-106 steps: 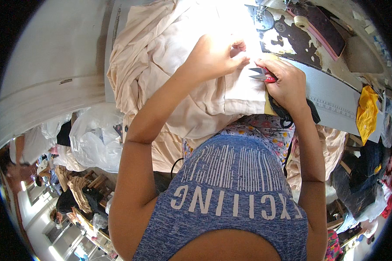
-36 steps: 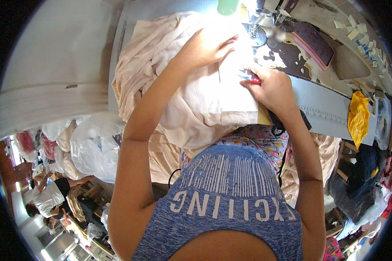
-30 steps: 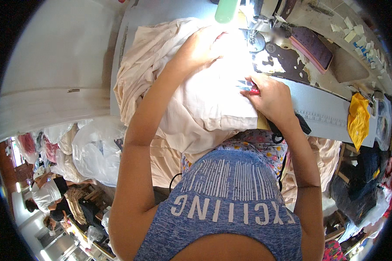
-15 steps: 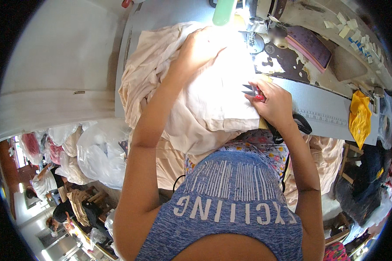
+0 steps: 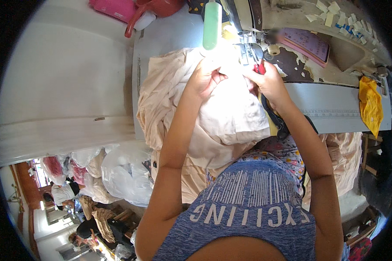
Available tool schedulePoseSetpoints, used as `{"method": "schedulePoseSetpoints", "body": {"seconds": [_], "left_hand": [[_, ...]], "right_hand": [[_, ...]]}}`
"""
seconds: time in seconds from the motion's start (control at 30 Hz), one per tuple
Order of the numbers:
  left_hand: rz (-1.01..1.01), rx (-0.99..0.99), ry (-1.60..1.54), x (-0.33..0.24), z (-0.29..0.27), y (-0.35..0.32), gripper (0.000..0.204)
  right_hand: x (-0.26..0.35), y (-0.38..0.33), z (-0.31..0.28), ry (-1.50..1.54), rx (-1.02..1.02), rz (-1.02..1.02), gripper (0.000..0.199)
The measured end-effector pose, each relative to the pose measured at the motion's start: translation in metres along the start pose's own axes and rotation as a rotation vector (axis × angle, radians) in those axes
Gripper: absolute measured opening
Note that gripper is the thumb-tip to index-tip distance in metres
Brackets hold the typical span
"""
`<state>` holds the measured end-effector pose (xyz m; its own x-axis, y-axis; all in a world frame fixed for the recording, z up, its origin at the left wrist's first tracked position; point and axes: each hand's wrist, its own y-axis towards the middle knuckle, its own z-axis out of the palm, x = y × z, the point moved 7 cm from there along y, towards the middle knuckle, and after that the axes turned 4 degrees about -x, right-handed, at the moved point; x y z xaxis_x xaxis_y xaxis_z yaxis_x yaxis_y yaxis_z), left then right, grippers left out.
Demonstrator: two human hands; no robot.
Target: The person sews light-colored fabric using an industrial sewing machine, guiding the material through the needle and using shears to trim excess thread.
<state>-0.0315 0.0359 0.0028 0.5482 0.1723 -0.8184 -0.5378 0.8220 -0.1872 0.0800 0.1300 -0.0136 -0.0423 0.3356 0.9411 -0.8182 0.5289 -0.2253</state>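
Cream fabric (image 5: 213,126) lies in loose folds over the grey sewing table, its far part washed out by bright lamplight. My left hand (image 5: 207,78) is closed on the fabric, fingers bent and pinching it just short of the sewing machine's presser foot area (image 5: 249,50). To its right, my right hand (image 5: 268,82) grips red-handled thread snips (image 5: 260,68), their blades pointing away toward the machine. The thumb of that hand reaches the fabric's glaring edge. Glare hides the exact contact between fingertips and cloth.
A green lamp (image 5: 211,26) hangs over the work. Beyond the right hand are a purple phone-like slab (image 5: 307,45) and a yellow cloth pouch (image 5: 370,104). A red dustpan-like object (image 5: 161,9) sits far left. Plastic-wrapped bundles (image 5: 126,174) and other people are at lower left.
My right hand has moved the snips away from me, up beside the machine and closer to the left hand. The left hand has drawn back slightly, fingers curled on the fabric. The view has shifted.
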Motion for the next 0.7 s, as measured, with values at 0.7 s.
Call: {"method": "schedulePoseSetpoints", "body": {"seconds": [0.7], "left_hand": [[0.044,0.04,0.385,0.003,0.012,-0.012,0.013]], "right_hand": [[0.011,0.008,-0.007,-0.006,-0.087,-0.292,0.007]]}}
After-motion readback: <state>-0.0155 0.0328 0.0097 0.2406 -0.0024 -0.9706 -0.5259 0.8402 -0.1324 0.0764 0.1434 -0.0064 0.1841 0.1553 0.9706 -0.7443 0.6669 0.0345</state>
